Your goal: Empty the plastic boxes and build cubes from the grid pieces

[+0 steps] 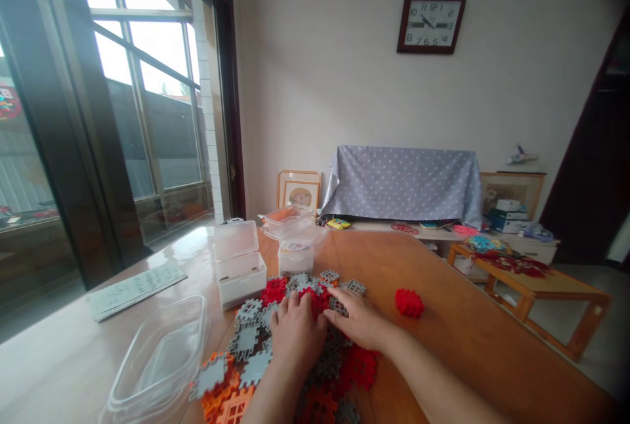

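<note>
A pile of plastic building tiles with notched edges lies in front of me, in grey, red and orange. My left hand (298, 329) rests palm down on the pile, fingers apart over grey tiles. A red tile (315, 298) shows between my two hands. My right hand (358, 318) reaches in from the right, with thumb and fingers apart at that red tile's edge. More red tiles (359, 368) lie below my right wrist. Grey tiles (245, 340) and orange tiles (235, 405) spread out left of my left forearm. What lies under my palms is hidden.
A red tile cluster (409, 303) sits apart on the wooden table (443, 358). Left of the pile are a clear empty tub (157, 345), a lidded white box (242, 283) and a paper pad (138, 289). Another box (296, 260) and stacked containers (289, 217) stand behind.
</note>
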`<action>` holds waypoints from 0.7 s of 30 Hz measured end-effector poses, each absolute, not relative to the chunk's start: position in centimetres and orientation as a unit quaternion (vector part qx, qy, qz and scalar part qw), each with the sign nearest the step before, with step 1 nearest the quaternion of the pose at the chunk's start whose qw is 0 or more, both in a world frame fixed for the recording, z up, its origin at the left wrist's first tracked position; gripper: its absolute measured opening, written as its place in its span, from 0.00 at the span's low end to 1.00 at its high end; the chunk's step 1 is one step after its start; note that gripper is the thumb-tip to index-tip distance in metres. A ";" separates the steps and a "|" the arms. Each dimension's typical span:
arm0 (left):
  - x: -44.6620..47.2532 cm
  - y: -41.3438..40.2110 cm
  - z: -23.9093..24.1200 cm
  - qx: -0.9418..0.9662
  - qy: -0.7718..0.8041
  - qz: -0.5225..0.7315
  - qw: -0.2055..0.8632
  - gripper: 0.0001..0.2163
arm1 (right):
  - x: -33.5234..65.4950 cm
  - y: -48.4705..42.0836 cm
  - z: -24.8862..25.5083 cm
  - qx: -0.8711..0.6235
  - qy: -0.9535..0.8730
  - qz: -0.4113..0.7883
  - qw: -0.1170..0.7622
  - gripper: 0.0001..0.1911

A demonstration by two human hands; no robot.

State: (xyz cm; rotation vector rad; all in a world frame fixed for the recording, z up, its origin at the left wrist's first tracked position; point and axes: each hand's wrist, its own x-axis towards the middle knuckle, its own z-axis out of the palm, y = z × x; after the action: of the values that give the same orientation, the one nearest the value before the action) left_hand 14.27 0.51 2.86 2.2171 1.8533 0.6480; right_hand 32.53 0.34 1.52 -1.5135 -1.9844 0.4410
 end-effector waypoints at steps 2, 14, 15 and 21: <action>14.3 0.4 3.0 0.762 0.606 0.207 0.097 0.20 | 32.2 0.4 1.1 -0.568 -0.754 0.162 0.287 0.25; 14.1 0.3 4.0 0.766 0.602 0.194 0.112 0.11 | 32.9 2.0 1.2 -0.663 -0.664 0.101 0.330 0.07; 14.1 0.3 4.0 0.764 0.606 0.193 0.109 0.11 | 32.7 2.4 1.2 -0.666 -0.659 0.106 0.334 0.07; 13.9 0.3 3.5 0.786 0.569 0.216 0.103 0.16 | 31.1 5.5 0.8 -0.685 -0.604 0.173 0.369 0.08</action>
State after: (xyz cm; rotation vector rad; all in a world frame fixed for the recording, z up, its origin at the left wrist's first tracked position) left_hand 13.93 0.28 3.48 2.3199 1.6803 0.6387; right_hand 31.08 5.53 0.79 -1.7581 -1.5490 0.4451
